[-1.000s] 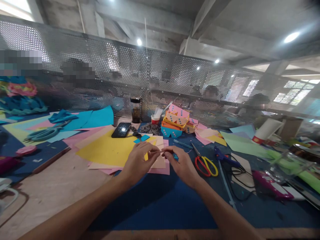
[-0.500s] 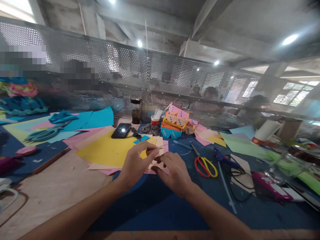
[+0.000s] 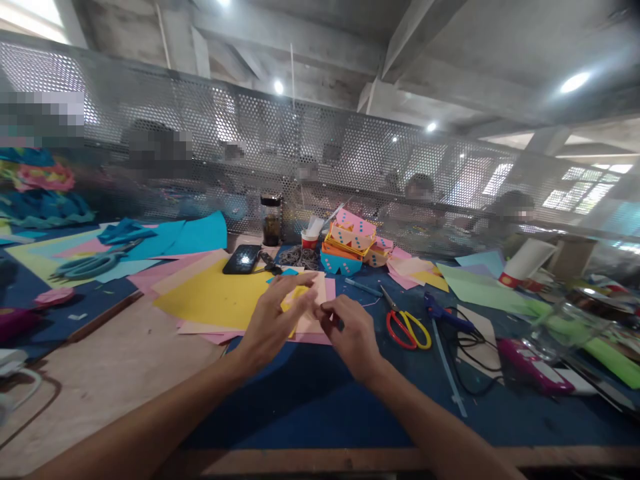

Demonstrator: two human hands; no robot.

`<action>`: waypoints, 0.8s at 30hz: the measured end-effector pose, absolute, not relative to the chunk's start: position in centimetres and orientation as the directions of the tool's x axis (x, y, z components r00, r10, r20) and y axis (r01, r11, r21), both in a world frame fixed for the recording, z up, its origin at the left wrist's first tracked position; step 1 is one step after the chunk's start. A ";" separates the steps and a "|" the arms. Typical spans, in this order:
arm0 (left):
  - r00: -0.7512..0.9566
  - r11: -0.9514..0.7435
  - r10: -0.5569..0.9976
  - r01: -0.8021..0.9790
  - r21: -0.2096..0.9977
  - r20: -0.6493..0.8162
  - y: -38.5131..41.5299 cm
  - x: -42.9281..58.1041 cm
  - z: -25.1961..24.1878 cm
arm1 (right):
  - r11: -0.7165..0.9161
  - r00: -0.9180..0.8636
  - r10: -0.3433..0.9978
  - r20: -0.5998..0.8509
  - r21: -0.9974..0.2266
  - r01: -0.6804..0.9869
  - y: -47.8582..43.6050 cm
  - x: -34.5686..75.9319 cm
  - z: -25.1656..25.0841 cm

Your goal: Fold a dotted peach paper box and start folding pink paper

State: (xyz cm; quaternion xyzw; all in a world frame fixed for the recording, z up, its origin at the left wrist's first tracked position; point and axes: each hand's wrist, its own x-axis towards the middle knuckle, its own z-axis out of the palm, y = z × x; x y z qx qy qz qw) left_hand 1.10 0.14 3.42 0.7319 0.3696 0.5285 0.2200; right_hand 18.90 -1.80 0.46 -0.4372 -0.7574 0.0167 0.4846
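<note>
Left hand (image 3: 270,317) has spread (right hand (image 3: 354,332) stays pinched).

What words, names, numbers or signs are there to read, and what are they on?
None can be read.
White-and-red cup: the mark on its red band is too blurred.
Magenta object: any lettering is too blurred.
Phone: bright patch on it, no readable text.

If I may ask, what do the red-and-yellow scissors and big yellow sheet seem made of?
Scissors: metal blades, it seems, given their grey sheen; smooth, bright handles suggest plastic, perhaps only a coating.
Yellow sheet: matte, probably paper or thin foam; its flat, even surface leaves that open.
</note>
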 end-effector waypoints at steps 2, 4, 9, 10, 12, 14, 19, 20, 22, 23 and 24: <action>0.123 -0.637 0.760 0.335 0.694 0.638 0.7 0.6 3.7 | 0.598 -0.085 0.710 0.699 -0.535 0.597 -1.5 19.4 0.9; 0.065 -0.615 0.768 0.348 0.707 0.637 1.3 0.2 3.8 | 0.571 -0.015 0.742 0.670 -0.621 0.537 -1.2 19.8 1.2; -0.014 -0.432 0.894 0.237 0.870 0.448 2.8 -0.8 3.1 | 0.497 0.123 0.810 0.573 -0.782 0.376 -0.1 20.8 1.3; -0.025 -0.400 0.910 0.219 0.890 0.414 3.0 -1.0 2.9 | 0.485 0.140 0.820 0.555 -0.803 0.345 0.1 20.9 1.3; -0.048 -0.344 0.933 0.180 0.921 0.358 3.5 -1.3 2.3 | 0.468 0.169 0.834 0.525 -0.836 0.286 0.4 21.1 1.3; -0.066 -0.300 0.948 0.129 0.945 0.310 4.0 -1.4 1.7 | 0.455 0.196 0.844 0.499 -0.860 0.230 0.6 21.2 1.4; -0.008 -0.196 0.980 0.000 0.981 0.196 4.4 -1.5 0.8 | 0.440 0.232 0.859 0.457 -0.890 0.124 1.2 21.3 1.4; 0.025 -0.175 0.984 -0.022 0.984 0.176 4.4 -1.5 0.7 | 0.439 0.234 0.861 0.452 -0.892 0.108 1.3 21.4 1.3; 0.079 -0.137 0.987 -0.061 0.989 0.142 4.3 -1.4 0.7 | 0.438 0.235 0.864 0.445 -0.895 0.083 1.4 21.5 1.3; 0.095 -0.122 0.987 -0.078 0.989 0.129 4.2 -1.3 0.7 | 0.437 0.234 0.866 0.442 -0.896 0.072 1.4 21.5 1.2; 0.103 -0.110 0.987 -0.096 0.989 0.120 4.2 -1.2 0.7 | 0.437 0.234 0.868 0.438 -0.897 0.063 1.4 21.6 1.2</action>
